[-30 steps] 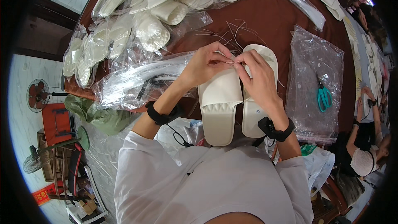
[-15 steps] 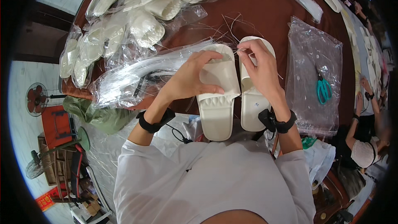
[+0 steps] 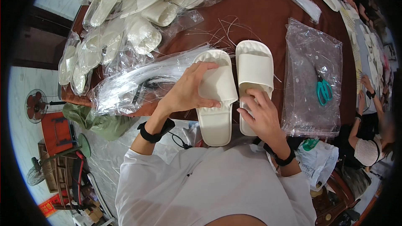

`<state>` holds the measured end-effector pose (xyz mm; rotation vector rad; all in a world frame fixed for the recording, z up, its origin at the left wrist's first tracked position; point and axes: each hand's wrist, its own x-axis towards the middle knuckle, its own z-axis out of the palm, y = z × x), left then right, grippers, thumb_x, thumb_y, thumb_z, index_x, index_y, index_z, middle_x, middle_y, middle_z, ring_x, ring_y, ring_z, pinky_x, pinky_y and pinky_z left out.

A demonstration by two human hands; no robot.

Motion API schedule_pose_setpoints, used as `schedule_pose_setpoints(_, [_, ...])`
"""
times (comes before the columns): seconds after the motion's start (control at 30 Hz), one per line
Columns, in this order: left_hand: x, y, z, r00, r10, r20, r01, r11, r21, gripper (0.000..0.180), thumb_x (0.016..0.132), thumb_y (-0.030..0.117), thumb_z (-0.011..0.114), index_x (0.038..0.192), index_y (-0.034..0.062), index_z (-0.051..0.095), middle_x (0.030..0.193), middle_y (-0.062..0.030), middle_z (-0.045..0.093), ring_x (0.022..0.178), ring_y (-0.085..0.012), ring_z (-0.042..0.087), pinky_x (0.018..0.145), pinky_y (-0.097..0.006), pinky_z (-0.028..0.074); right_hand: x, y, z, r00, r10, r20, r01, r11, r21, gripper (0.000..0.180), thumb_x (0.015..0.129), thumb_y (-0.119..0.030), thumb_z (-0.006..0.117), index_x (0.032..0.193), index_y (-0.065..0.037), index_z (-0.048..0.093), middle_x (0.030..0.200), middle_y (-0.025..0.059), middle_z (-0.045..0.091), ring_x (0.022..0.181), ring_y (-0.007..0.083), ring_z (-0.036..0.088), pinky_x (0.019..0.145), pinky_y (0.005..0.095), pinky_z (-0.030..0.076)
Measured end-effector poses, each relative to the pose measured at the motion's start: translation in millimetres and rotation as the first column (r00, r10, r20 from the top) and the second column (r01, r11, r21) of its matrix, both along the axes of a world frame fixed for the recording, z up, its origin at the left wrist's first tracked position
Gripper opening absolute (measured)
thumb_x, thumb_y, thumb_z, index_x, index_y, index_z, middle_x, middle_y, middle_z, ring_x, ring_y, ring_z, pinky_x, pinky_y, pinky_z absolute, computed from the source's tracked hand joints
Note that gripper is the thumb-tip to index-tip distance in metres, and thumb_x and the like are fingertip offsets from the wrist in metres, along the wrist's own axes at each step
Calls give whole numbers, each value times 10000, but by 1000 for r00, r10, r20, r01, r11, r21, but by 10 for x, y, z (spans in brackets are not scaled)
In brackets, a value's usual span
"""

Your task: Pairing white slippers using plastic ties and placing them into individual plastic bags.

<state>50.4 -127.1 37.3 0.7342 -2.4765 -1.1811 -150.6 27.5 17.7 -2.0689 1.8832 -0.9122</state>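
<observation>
Nearest to us, our right hand (image 3: pixel 263 119) rests on the heel end of the right white slide sandal (image 3: pixel 253 75), its fingers (image 3: pixel 256 100) spread and pressing flat, not closed round anything. Just beside it, our left hand (image 3: pixel 187 92) lies over the strap of the left white slide sandal (image 3: pixel 215 109), fingers curled loosely along the strap edge, thumb on top; it steadies the sandal and does not grip it. Both sandals sit side by side, touching, with their heels overhanging the near edge of the brown desk (image 3: pixel 268 16).

That overhang is our worry: we judge that a push from either palm could tip a sandal off the edge into our lap. Left of our left fingers lies a slippery sheaf of clear plastic bags (image 3: pixel 138 81), which a sweeping wrist could slide off the desk. Beyond the fingertips, thin loose strands (image 3: pixel 226 31) could snag. Right of our right fingers, teal scissors (image 3: pixel 323 90) rest on a clear bag. Farther off lie bagged sandals (image 3: pixel 138 16).
</observation>
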Motion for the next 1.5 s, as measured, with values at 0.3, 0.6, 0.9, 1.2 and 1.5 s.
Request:
schedule_pose_setpoints(0.3, [30,-47,-115,992,70,-105,-69,998,11,790,592,231,882,1244,44,476,1202,-147,548,1121,-336,538,944,-405,440,-96,268,-7,997,79,-21,-80,997,-19,195,700,-100,743,783,-75,568,863,48,556,803,255,555,671,356,443])
schedule_pose_setpoints(0.6, [43,-39,-114,995,75,-73,-75,997,-6,805,590,264,882,1250,51,474,1237,-152,543,1146,-345,529,972,-408,421,-95,264,-18,990,-53,131,58,998,-37,322,736,-158,758,996,-36,612,983,103,587,854,294,583,726,402,478])
schedule_pose_setpoints(0.9, [27,56,-81,990,80,-112,-89,993,-73,792,597,256,874,1249,53,472,1241,-147,544,1165,-356,510,989,-425,406,275,-190,-282,965,-217,145,225,973,-42,315,764,-213,750,972,-14,622,888,117,595,808,313,595,693,416,487])
schedule_pose_setpoints(1.2, [7,219,303,863,158,-479,-222,972,-79,444,708,172,800,1086,27,616,1196,-143,572,1122,-255,538,940,-358,418,184,-66,34,874,-277,400,337,937,-87,300,756,-94,704,1031,12,647,888,132,608,557,179,591,520,316,496])
schedule_pose_setpoints(1.5, [-423,424,175,616,409,-674,-357,907,224,74,919,42,567,973,0,596,1007,-86,598,937,-158,556,849,-282,441,-389,585,716,554,-228,800,348,937,26,277,837,47,584,1108,35,633,966,38,624,706,34,565,567,206,441])
